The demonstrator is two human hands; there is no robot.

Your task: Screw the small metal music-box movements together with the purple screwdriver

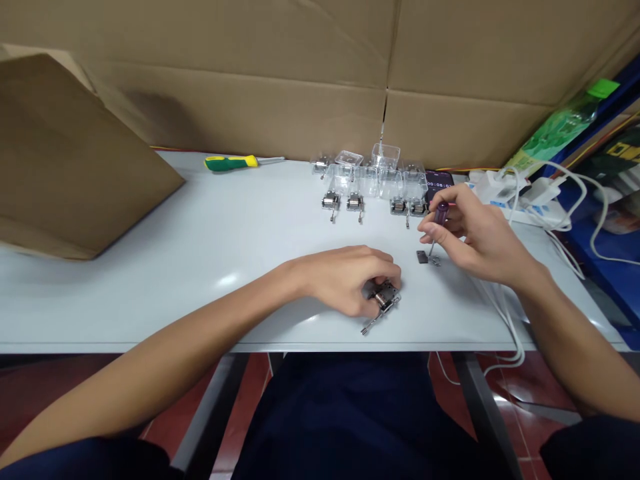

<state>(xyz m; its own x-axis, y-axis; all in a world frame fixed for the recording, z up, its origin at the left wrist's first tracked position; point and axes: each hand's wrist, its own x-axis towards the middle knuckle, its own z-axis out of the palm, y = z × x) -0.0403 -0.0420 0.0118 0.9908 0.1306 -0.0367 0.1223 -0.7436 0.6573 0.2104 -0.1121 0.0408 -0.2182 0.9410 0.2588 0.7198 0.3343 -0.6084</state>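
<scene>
- Looking down from the head view, the left hand [357, 280] is closed on a small crank mechanism [384, 297], thumb and fingers wrapped about its left side.
- The mechanism lies at the fingertips rather than deep in the palm — its drum and plate show on the right of the grip, and its crank arm sticks out below the fingers, slanting toward the near table edge. Whether it rests on the table or is lifted slightly is hard to tell.
- The right hand [470, 230] pinches a purple-handled screwdriver [441, 212] between thumb and fingers, handle up, shaft pointing down.
- Beneath that grip, at the lower end of the shaft, small metal pieces [423, 257] lie on the white table [200, 227]; whether the tip touches them cannot be made out.
- Beyond the hands, four more mechanisms [330, 201] stand in a row in front of clear plastic boxes [367, 181], well apart from the left hand.
- A phone [440, 181] showing a timer lies just behind the right hand — partly hidden by it — with a white power strip [535, 210] to its right.
- A green-and-yellow screwdriver [233, 163] lies far left, near the cardboard wall [240, 100].
</scene>
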